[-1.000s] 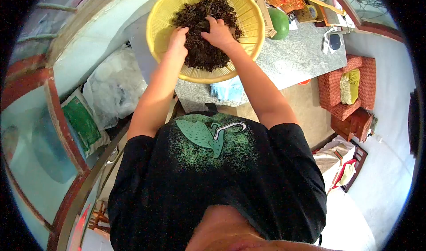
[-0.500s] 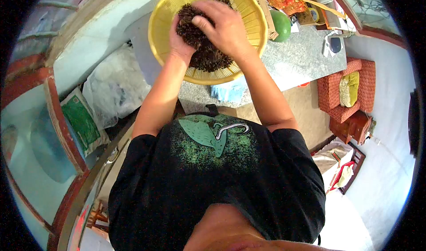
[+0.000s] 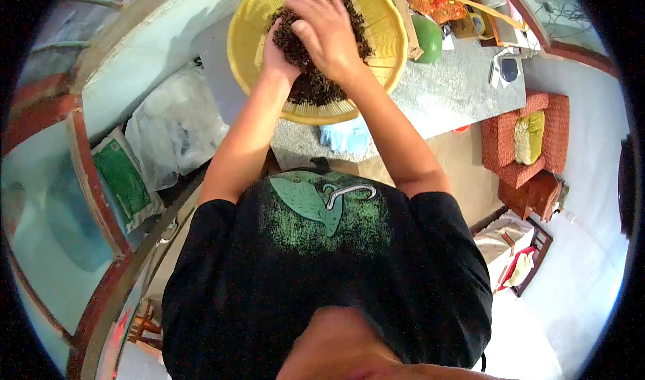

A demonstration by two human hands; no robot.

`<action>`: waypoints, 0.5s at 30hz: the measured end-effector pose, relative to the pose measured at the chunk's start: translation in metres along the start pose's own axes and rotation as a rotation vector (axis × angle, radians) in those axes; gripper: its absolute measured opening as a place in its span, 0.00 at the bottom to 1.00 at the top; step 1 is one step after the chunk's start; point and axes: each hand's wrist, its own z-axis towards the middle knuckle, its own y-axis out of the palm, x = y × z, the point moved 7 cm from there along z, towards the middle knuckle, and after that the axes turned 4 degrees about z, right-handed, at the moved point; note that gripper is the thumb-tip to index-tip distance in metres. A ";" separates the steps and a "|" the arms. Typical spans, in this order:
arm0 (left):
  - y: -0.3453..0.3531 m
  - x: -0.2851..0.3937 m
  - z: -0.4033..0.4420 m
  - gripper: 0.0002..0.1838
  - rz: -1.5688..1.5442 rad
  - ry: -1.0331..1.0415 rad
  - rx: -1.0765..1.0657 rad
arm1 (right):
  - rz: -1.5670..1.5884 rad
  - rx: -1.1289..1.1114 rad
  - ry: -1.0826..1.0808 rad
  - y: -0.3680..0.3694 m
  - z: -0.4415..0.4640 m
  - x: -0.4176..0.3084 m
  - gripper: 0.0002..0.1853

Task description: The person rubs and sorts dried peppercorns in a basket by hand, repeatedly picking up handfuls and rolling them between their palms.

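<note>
A round yellow plastic basket [image 3: 243, 64] sits on the grey tabletop with a heap of small dark brown dried bits [image 3: 317, 90] inside. I cannot make out their exact kind. My left hand [image 3: 277, 59] is cupped at the left of the heap and carries a clump of the bits; its fingers are mostly hidden beneath them. Over the clump lies my right hand [image 3: 329, 36], palm down, fingers stretched out and slightly apart, thumb pointing left.
Right of the basket are a green melon-like fruit [image 3: 427, 38] and an orange-red bag [image 3: 430, 4]. A light-blue plastic bag [image 3: 346, 137] lies at the table's near edge. Clear plastic sheeting [image 3: 178, 124] is at left, a red armchair [image 3: 554, 128] at right.
My right hand has shifted slightly left and its fingers have straightened and spread over the bits. My left hand has moved slightly right, still cupped.
</note>
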 end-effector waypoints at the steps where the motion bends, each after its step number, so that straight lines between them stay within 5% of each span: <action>1: -0.001 0.003 0.000 0.23 0.001 0.006 -0.002 | 0.070 0.103 -0.014 -0.017 0.006 -0.009 0.22; 4: 0.012 -0.001 -0.006 0.23 -0.042 -0.001 -0.195 | -0.035 0.197 -0.114 -0.021 -0.004 -0.010 0.23; 6: 0.000 -0.003 -0.009 0.23 0.043 0.098 0.139 | -0.102 0.011 -0.029 0.039 -0.033 0.018 0.23; 10: -0.028 -0.003 -0.019 0.26 0.169 -0.043 0.344 | 0.068 -0.053 0.115 0.052 -0.038 0.032 0.24; 12: -0.026 0.008 -0.012 0.27 0.264 0.017 0.233 | 0.119 0.065 0.045 0.040 -0.031 0.034 0.19; 15: -0.014 0.023 -0.015 0.27 0.410 0.110 0.171 | 0.130 0.173 0.214 0.025 -0.021 0.060 0.12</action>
